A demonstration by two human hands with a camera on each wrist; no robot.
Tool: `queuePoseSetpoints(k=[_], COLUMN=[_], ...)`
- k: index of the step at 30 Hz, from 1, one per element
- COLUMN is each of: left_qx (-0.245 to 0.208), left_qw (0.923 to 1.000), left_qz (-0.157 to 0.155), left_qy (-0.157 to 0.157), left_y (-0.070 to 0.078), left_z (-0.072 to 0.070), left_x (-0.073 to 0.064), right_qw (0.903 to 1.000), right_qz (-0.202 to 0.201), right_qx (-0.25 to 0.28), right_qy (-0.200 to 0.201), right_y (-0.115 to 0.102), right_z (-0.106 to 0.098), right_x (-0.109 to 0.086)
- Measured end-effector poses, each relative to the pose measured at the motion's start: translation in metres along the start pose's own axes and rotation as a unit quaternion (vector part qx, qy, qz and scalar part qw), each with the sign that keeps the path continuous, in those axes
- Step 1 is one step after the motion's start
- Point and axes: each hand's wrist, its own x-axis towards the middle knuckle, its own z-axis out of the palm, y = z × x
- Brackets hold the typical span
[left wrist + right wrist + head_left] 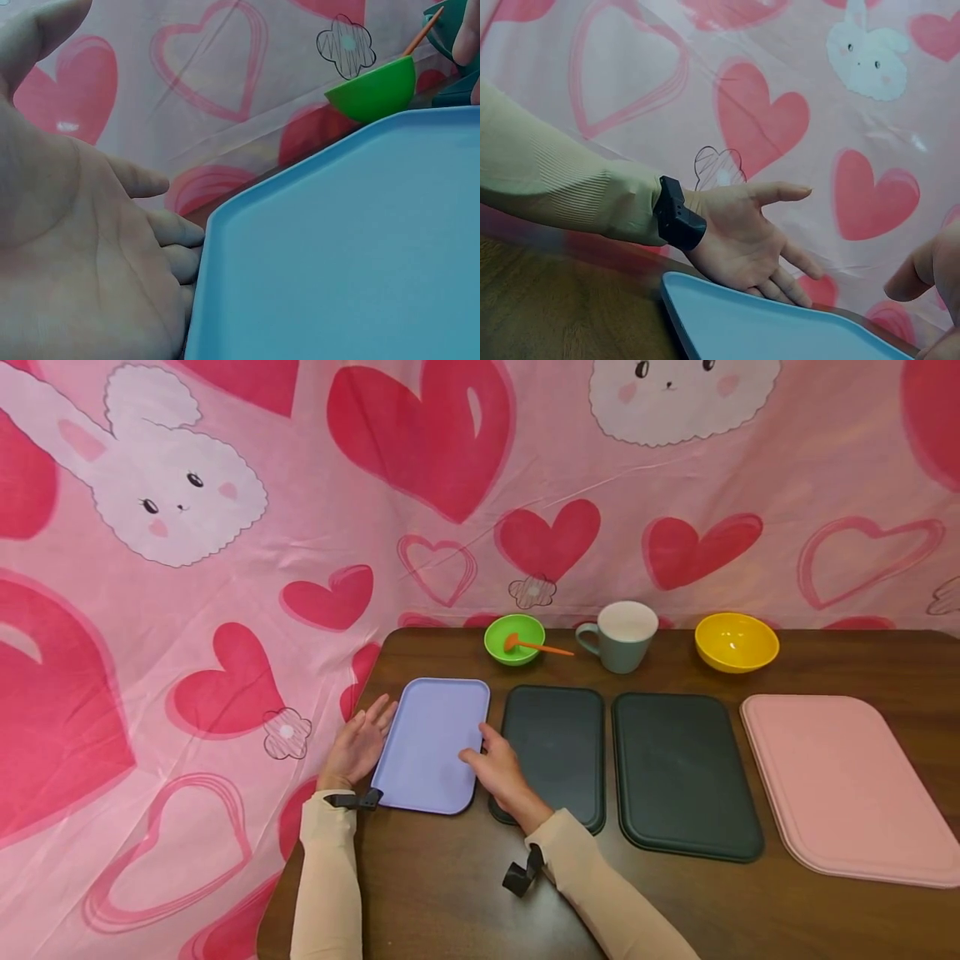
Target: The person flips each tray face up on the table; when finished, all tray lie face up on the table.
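A periwinkle-blue tray (431, 743) lies at the left of the table, between the two hands. The left hand (362, 746) is along its left edge, palm turned up and fingers extended; in the left wrist view the fingertips (184, 232) meet the tray's rim. At the opposite edge is the right hand (501, 770), its thumb over the tray and its fingers by the right rim. The right wrist view shows that thumb (913, 277) raised apart from the tray surface. The right hand's other fingers are partly hidden.
Two dark green trays (555, 752) (686, 777) and a larger pink tray (847, 785) lie in a row to the right. Behind them stand a green bowl (495, 647) with an orange spoon (543, 648), a teal mug (624, 647) and a yellow bowl (737, 643). A patterned pink cloth hangs behind.
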Motion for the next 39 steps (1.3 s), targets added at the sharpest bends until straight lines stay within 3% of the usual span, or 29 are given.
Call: queuePoseSetpoints(k=[4,8,12,15,22,30,34,39], left_qx=[0.029,0.050,0.042,0.048,0.036,0.057,0.092,0.107], left_qw=[0.9996,0.9979,0.9962,0.9947,0.9909,0.9860,0.9854,0.9897], left_qz=[0.002,0.002,0.031,0.058,0.115,0.149,0.137,0.081], left_qy=[0.006,0.040,0.069,0.070,0.060,0.049,0.041,0.051], left_y=[0.002,0.007,0.015,0.023,0.032,0.032,0.026,0.016], left_z=[-0.001,0.000,0.007,0.015,0.040,0.088,0.109,0.130], left_x=[0.000,-0.002,-0.007,-0.010,-0.012,-0.001,0.009,0.020], right_qw=[0.9999,0.9993,0.9988,0.9987,0.9992,0.9989,0.9985,0.9986], right_qz=[-0.001,-0.004,-0.011,-0.014,-0.022,-0.047,-0.048,-0.046], right_qx=[0.013,0.027,0.037,0.040,0.026,-0.005,-0.022,-0.022], right_qy=[-0.010,-0.025,-0.030,-0.027,-0.019,0.005,0.010,0.017], right_y=[-0.001,-0.002,-0.005,-0.009,-0.017,-0.015,-0.014,-0.012], right_z=[-0.003,-0.009,-0.017,-0.025,-0.044,-0.069,-0.085,-0.108], right_x=[0.000,0.001,0.000,-0.001,-0.005,-0.013,-0.016,-0.018])
